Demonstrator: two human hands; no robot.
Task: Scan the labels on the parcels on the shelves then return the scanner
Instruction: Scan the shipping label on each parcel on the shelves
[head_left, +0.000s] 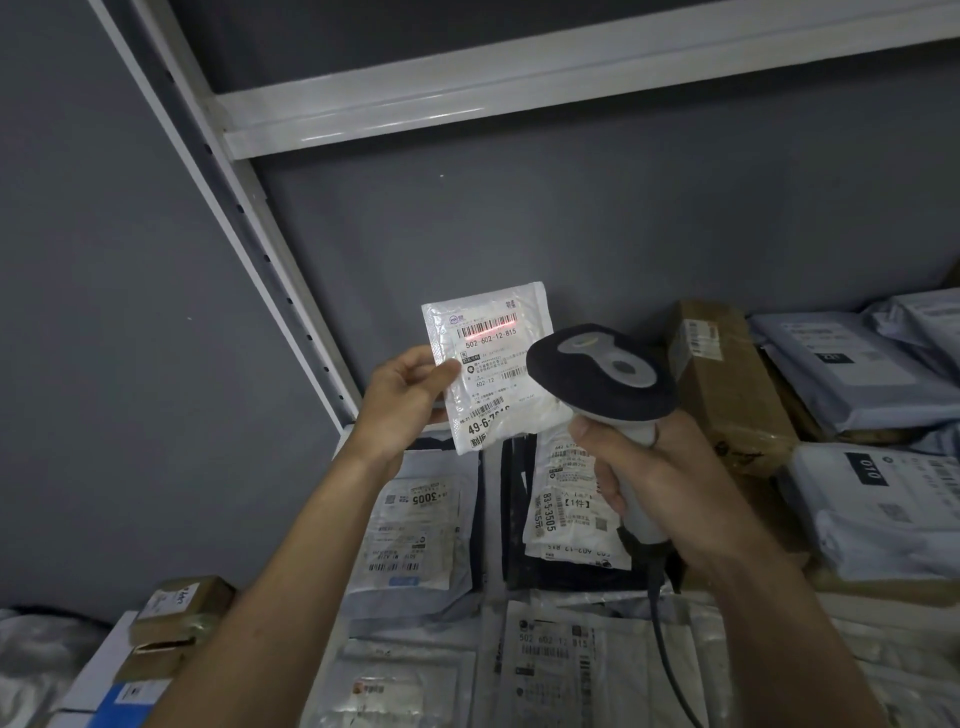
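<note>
pinched only at its left edge by the left hand (400, 397), the white plastic parcel pouch (493, 364) could sag off the red beam of the black-headed scanner (605, 376), gripped in the right hand (660, 486) just right of it.

white parcel (491, 364), black-headed scanner (602, 376)

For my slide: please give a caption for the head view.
Left hand holds up a white parcel while right hand aims the scanner at its barcode.
</note>
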